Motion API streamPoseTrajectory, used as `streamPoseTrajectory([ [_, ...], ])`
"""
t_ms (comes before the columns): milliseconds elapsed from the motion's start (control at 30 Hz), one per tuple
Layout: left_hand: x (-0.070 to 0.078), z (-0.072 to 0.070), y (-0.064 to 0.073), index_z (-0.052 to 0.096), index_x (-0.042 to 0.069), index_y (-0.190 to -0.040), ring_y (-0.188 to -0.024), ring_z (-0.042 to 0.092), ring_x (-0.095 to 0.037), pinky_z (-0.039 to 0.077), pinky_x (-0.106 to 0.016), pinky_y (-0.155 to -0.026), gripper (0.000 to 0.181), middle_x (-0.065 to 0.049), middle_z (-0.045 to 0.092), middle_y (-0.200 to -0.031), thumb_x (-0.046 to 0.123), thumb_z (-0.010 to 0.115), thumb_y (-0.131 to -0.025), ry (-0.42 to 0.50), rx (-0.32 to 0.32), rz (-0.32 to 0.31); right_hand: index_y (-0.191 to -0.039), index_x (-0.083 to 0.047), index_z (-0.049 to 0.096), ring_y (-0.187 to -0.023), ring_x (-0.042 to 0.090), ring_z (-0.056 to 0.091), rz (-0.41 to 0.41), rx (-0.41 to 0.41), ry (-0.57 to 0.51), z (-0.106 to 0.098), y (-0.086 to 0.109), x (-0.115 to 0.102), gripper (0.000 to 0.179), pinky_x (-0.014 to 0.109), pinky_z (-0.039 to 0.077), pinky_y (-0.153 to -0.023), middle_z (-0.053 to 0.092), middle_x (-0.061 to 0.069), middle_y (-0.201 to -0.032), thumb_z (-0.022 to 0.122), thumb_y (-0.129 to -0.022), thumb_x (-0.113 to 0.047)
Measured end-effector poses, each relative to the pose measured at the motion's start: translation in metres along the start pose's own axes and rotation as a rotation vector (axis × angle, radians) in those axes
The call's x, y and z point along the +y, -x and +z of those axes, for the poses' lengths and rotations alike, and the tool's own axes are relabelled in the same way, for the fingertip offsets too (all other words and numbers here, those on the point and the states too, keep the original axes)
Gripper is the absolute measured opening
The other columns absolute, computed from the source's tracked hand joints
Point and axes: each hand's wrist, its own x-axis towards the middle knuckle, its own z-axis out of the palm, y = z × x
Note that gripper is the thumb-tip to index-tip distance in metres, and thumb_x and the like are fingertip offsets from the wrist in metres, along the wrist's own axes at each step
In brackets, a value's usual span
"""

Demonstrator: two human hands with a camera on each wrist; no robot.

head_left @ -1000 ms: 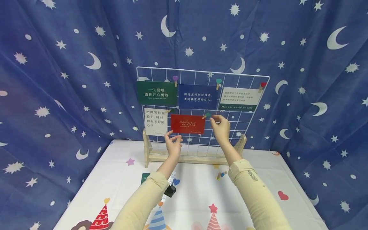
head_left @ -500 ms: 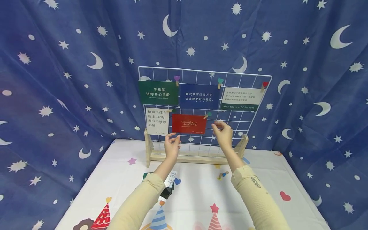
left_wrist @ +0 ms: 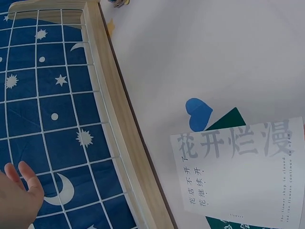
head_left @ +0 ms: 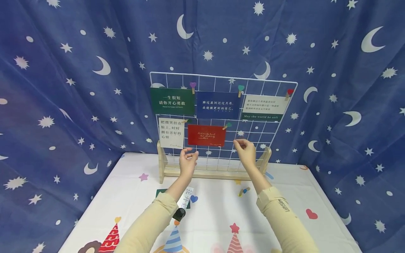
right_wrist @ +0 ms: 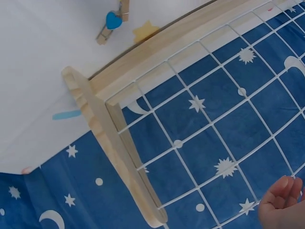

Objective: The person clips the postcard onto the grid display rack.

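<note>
A red card (head_left: pixel 206 136) hangs on a white wire grid (head_left: pixel 250 135), with a green-topped clothespin (head_left: pixel 227 125) at its upper right corner. Just below the card's lower left corner is my left hand (head_left: pixel 188 162), fingers loosely bent around nothing. To the right of the card, my right hand (head_left: pixel 246 153) hovers in front of the grid, thumb and fingers lightly curled and holding nothing. The left wrist view catches the fingertips (left_wrist: pixel 29 179) before the wires; the right wrist view has the right hand (right_wrist: pixel 282 204) at its lower right corner.
Clipped above are a green card (head_left: pixel 172 102), a blue card (head_left: pixel 217 105) and a white-and-green card (head_left: pixel 265 107). A white card (head_left: pixel 171 133) hangs at left. On the table lie a printed white card (left_wrist: pixel 243 176) over green ones and small clothespins (right_wrist: pixel 113 21). A wooden base (head_left: pixel 209 174) supports the grid.
My right hand has drawn away from the clothespin, moving down and slightly right. My left hand has dropped a little from the red card's lower edge. The card stays hanging.
</note>
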Motion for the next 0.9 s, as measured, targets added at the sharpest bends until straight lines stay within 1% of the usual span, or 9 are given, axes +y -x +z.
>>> streamPoseTrajectory([
  [133, -0.002, -0.003, 0.000, 0.048, 0.000, -0.118, -0.068, 0.057, -0.001, 0.051, -0.018, -0.060, 0.032, -0.005, 0.062, -0.088, 0.014, 0.060, -0.091, -0.031, -0.014, 0.009, -0.099, 0.004, 0.067, -0.068, 0.005, 0.049, 0.005, -0.010, 0.006, -0.003, 0.003, 0.003, 0.023, 0.010, 0.039, -0.058, 0.068, 0.021, -0.088, 0.061, -0.091, -0.016],
  [333, -0.008, -0.012, 0.001, 0.048, -0.002, -0.119, -0.070, 0.057, -0.002, 0.050, -0.017, -0.060, 0.033, -0.009, 0.063, -0.089, 0.013, 0.059, -0.092, -0.069, -0.036, 0.012, -0.100, 0.007, 0.066, -0.069, 0.002, 0.049, -0.015, -0.080, -0.001, -0.003, 0.011, 0.011, 0.024, 0.010, 0.039, -0.056, 0.068, 0.023, -0.094, 0.060, -0.092, -0.015],
  [467, -0.009, -0.020, 0.006, 0.047, -0.003, -0.122, -0.067, 0.054, 0.000, 0.048, -0.016, -0.058, 0.036, -0.011, 0.064, -0.091, 0.009, 0.060, -0.091, -0.083, -0.098, 0.024, -0.099, 0.007, 0.066, -0.068, 0.001, 0.049, -0.043, -0.075, -0.021, -0.008, 0.019, 0.018, 0.021, 0.010, 0.040, -0.058, 0.068, 0.023, -0.095, 0.061, -0.090, -0.011],
  [500, -0.009, -0.023, 0.007, 0.047, -0.004, -0.122, -0.067, 0.054, 0.000, 0.047, -0.016, -0.058, 0.036, -0.014, 0.063, -0.092, 0.008, 0.060, -0.090, -0.089, -0.113, 0.030, -0.099, 0.007, 0.066, -0.068, 0.001, 0.049, -0.050, -0.073, -0.024, -0.009, 0.021, 0.020, 0.020, 0.010, 0.041, -0.059, 0.068, 0.024, -0.095, 0.061, -0.090, -0.011],
  [633, 0.000, -0.036, 0.016, 0.046, -0.006, -0.124, -0.069, 0.053, -0.001, 0.047, -0.017, -0.061, 0.038, -0.024, 0.060, -0.098, 0.004, 0.060, -0.090, -0.133, -0.162, 0.044, -0.101, 0.007, 0.066, -0.069, -0.002, 0.049, -0.048, -0.096, -0.024, -0.012, 0.027, 0.032, 0.021, 0.010, 0.042, -0.062, 0.068, 0.024, -0.097, 0.060, -0.091, -0.010],
  [733, 0.003, -0.045, 0.019, 0.046, -0.008, -0.125, -0.074, 0.054, -0.004, 0.047, -0.016, -0.065, 0.040, -0.027, 0.057, -0.102, 0.002, 0.059, -0.089, -0.177, -0.190, 0.044, -0.102, 0.008, 0.065, -0.071, -0.001, 0.051, -0.042, -0.114, -0.033, -0.013, 0.032, 0.039, 0.021, 0.011, 0.044, -0.063, 0.067, 0.025, -0.098, 0.060, -0.091, -0.010],
  [833, -0.005, -0.053, 0.016, 0.046, -0.007, -0.126, -0.079, 0.056, -0.008, 0.047, -0.013, -0.067, 0.042, -0.026, 0.057, -0.104, 0.004, 0.061, -0.089, -0.209, -0.203, 0.048, -0.102, 0.007, 0.066, -0.072, 0.003, 0.054, -0.046, -0.120, -0.016, -0.014, 0.036, 0.046, 0.021, 0.013, 0.046, -0.065, 0.068, 0.024, -0.099, 0.061, -0.090, -0.009],
  [900, -0.012, -0.059, 0.013, 0.046, -0.005, -0.128, -0.084, 0.058, -0.013, 0.047, -0.015, -0.070, 0.043, -0.026, 0.057, -0.107, 0.006, 0.062, -0.089, -0.222, -0.207, 0.047, -0.102, 0.005, 0.066, -0.073, 0.006, 0.055, -0.046, -0.122, 0.001, -0.015, 0.039, 0.049, 0.020, 0.014, 0.046, -0.066, 0.068, 0.022, -0.098, 0.061, -0.090, -0.009],
])
